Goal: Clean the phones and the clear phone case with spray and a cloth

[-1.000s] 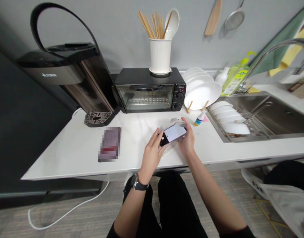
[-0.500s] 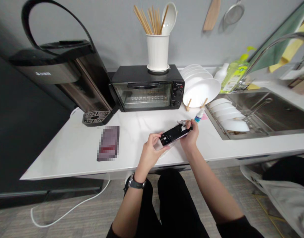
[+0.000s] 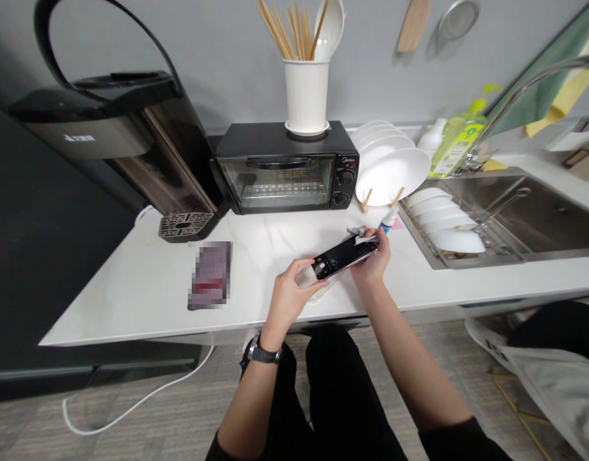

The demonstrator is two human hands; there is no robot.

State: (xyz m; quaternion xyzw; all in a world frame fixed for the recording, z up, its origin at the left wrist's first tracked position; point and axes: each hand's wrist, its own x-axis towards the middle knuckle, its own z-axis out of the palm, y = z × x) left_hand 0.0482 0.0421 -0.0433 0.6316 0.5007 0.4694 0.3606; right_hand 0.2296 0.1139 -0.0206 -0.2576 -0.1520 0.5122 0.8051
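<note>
Over the white counter, a black phone (image 3: 342,256) is held tilted between both hands, its screen lit with a few small icons. My left hand (image 3: 294,285) grips the phone's near-left end between thumb and fingers. At the right end, my right hand (image 3: 372,259) is closed round a thin whitish cloth or wipe (image 3: 364,238) that lies against the phone. Part of the cloth is hidden by the fingers. A small white and blue bottle (image 3: 388,219) stands just behind my right hand, beside a pink slip (image 3: 397,223).
A toaster oven (image 3: 285,182) bears a white utensil holder (image 3: 306,96). On the left are a drink dispenser (image 3: 184,224) and a blurred-out flat dark object (image 3: 210,275). White plates (image 3: 393,176) stand beside the sink (image 3: 554,214). The counter's front edge (image 3: 145,340) runs below.
My right hand and the phone have shifted slightly right. The cloth now covers the phone's far right corner in a different shape. The view has tilted a little.
</note>
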